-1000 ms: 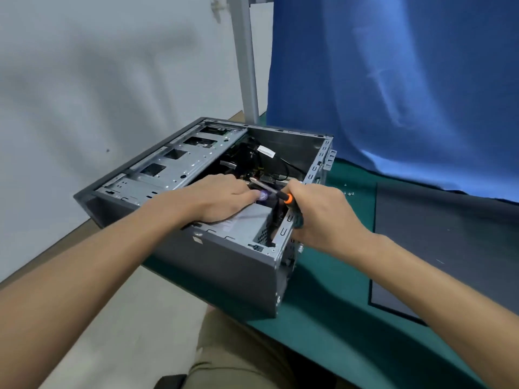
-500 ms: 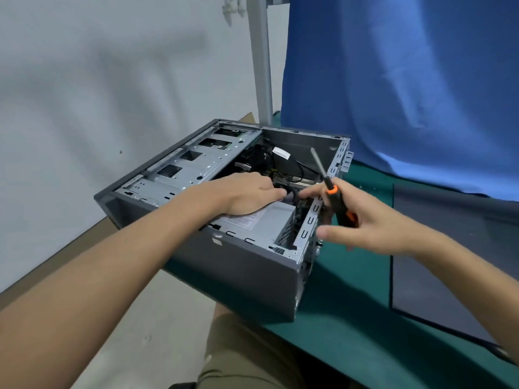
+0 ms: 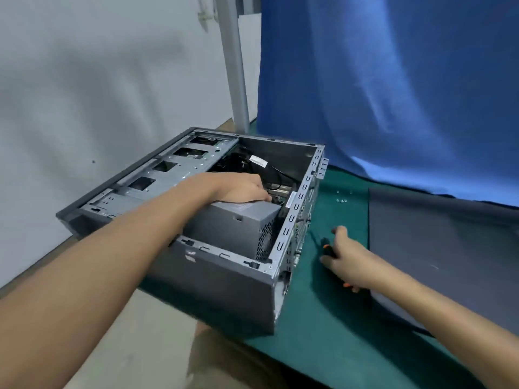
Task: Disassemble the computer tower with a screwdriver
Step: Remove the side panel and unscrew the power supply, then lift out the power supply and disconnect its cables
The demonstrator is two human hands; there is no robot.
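Our left hand [image 3: 241,189] grips the grey metal box [image 3: 233,223] inside the open grey computer tower [image 3: 213,279]. Our right hand [image 3: 348,262] clasps the black-orange screwdriver [image 3: 326,248].

Two bare arms come in from the near edge: the left forearm [image 3: 112,262] looms broad and close to the camera, the right forearm [image 3: 449,324] looks slimmer and slightly blurred. The left hand [image 3: 238,189] and the right hand [image 3: 348,265] are bare as well. Low in the near middle, a lap shows in khaki-olive trousers [image 3: 224,360], the cloth softly creased
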